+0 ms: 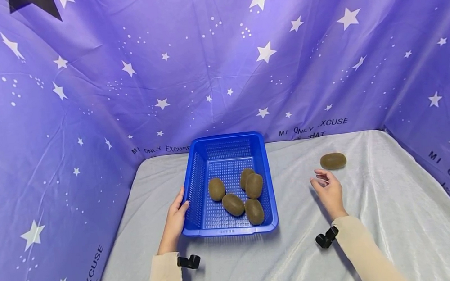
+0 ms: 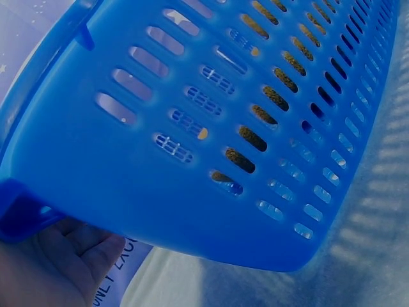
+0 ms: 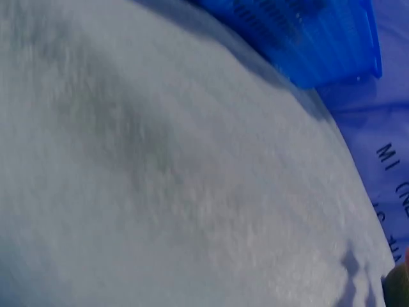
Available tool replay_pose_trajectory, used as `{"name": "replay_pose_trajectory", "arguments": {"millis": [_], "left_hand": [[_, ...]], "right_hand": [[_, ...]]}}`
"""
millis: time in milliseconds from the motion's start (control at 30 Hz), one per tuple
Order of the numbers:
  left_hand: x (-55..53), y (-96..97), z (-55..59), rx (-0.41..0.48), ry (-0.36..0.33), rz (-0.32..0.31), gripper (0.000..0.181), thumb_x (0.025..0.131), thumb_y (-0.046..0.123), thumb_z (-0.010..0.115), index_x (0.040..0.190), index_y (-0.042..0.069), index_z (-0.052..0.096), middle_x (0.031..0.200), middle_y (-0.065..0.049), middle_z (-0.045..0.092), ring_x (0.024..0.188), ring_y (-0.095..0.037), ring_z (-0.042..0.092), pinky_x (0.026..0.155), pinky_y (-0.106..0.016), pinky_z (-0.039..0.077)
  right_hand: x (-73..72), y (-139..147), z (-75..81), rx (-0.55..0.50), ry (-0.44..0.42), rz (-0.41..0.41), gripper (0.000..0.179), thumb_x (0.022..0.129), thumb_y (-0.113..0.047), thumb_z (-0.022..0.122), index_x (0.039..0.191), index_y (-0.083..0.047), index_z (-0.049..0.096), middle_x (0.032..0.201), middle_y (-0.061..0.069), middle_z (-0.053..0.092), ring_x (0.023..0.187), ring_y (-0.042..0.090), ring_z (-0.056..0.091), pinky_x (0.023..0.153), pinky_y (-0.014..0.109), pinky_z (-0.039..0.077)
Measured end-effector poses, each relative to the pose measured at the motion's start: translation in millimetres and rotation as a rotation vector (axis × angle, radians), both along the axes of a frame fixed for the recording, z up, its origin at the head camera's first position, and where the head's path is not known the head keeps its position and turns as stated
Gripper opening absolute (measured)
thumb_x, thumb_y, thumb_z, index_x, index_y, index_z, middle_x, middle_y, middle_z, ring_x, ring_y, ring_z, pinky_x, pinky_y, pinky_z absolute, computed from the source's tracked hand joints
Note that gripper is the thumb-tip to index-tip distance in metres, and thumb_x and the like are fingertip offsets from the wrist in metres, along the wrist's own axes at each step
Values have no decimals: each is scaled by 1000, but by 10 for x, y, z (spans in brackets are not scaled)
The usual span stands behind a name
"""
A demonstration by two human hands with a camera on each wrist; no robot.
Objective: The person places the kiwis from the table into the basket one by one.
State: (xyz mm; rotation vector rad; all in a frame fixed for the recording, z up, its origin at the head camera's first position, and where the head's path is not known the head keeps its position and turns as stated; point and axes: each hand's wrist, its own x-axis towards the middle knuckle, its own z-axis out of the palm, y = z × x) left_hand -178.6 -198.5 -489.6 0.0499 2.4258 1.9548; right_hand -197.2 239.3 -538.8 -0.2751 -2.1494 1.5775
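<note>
A blue plastic basket (image 1: 266,163) with slotted walls holds several brown kiwis (image 1: 233,204), lying in its near and middle part. My left hand (image 1: 174,221) grips the basket's left rim, thumb on top; the left wrist view has this hand (image 2: 73,259) under the rim, beside the perforated wall. Off to the right, my right hand (image 1: 329,192) is over the cloth with fingers loosely bent and nothing held. Just beyond its fingertips lies a single kiwi (image 1: 333,160) on its side. The right wrist view catches only part of that kiwi (image 3: 397,286) in the lower corner.
A pale grey cloth (image 1: 301,255) covers the table. Purple curtains (image 1: 210,69) printed with white stars and lettering hang behind it and along both sides. A small black wrist camera (image 1: 327,238) is strapped to the right sleeve, another camera (image 1: 189,262) to the left.
</note>
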Motion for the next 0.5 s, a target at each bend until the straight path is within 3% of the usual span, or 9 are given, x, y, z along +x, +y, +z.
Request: {"name": "replay_pose_trajectory", "arguments": {"millis": [200,500], "left_hand": [[-61,-40,-180,-32,45,6,53,98,1,38,147,-4,20,154,-20,18,143,-33,13,116,-47,10],[-66,-36,-182,-10,40,13,53,97,0,39,147,-4,21,153,-21,18,142,-34,12,116,-47,9]], "right_hand": [[-110,179,-205,-9,-7,-91,34,84,-3,65,116,6,57,112,22,58,95,16,56,78,6,41],[-153,352,-324,-65,-57,-189,43,83,-7,65,123,2,51,115,18,53,90,10,50,76,11,39]]}}
